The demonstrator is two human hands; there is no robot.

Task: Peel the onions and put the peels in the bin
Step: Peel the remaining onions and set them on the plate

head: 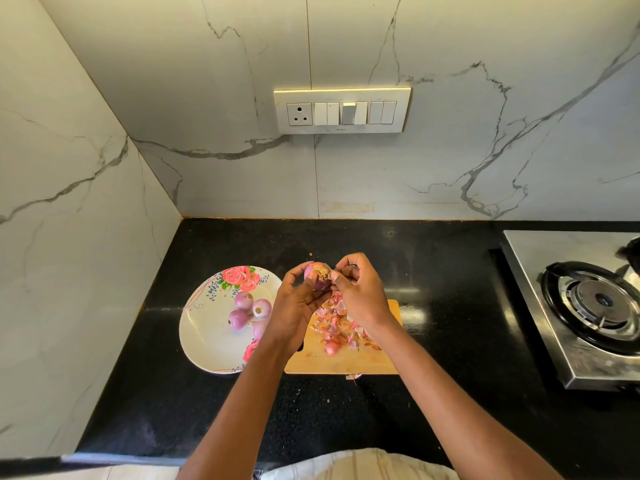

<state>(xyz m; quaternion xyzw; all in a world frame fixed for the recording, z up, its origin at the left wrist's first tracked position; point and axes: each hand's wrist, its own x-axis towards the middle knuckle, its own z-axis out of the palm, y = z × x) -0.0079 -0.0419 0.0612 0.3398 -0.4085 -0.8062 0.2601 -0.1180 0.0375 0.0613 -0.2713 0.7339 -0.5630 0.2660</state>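
I hold one onion (317, 274) up over the black counter (433, 271), just above the far end of the wooden cutting board (346, 363). My left hand (294, 303) cups it from below with the fingers curled round it, and my right hand (360, 289) pinches at its dry, brownish top, thumb and fingertips closed on what looks like a bit of skin; I cannot make out more of that pinch. This onion is partly peeled, I judge: purple flesh shows, but papery skin clings at the top. On the flowered plate (204, 337) to my left lie peeled onions (247, 311), about four, smooth and shiny, so a good part of the peeling seems done. A heap of peels (332, 323) lies on the board under my hands, with one small onion (331, 348) among them whose state I cannot tell. A stray scrap (354, 376) lies on the counter just off the board's near edge. No bin shows in this view, so none of the peels has gone into it as far as I can see; finishing this onion, perhaps the small one, and then carrying all the peels away is what remains.
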